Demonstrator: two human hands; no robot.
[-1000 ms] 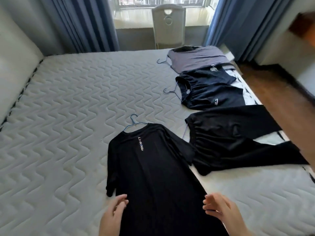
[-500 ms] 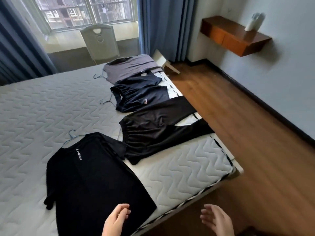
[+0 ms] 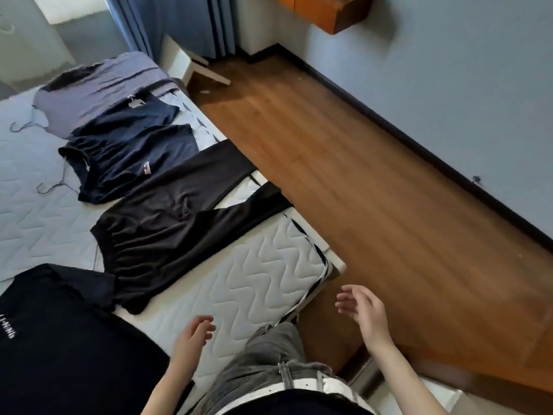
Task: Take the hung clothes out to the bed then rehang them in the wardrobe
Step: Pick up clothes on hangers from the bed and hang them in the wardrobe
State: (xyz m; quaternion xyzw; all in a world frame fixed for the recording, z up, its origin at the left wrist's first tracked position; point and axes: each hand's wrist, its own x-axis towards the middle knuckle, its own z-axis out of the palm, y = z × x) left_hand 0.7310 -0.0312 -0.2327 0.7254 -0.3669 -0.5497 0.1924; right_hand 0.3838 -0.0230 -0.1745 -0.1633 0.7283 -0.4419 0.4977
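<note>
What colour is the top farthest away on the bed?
Greyish purple top, clearest in the head view.

A home bedroom: a quilted mattress (image 3: pixel 263 283) lies just ahead of the left hand (image 3: pixel 191 339), blue curtains (image 3: pixel 179 22) hang far beyond both hands, and wood flooring (image 3: pixel 374 205) and a wall-mounted wooden shelf (image 3: pixel 329 10) lie beyond the right hand (image 3: pixel 365 310).

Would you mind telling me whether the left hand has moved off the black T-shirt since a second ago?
Yes. The left hand has moved right, off the black T-shirt, and now hovers over bare mattress near the bed's corner.
</note>
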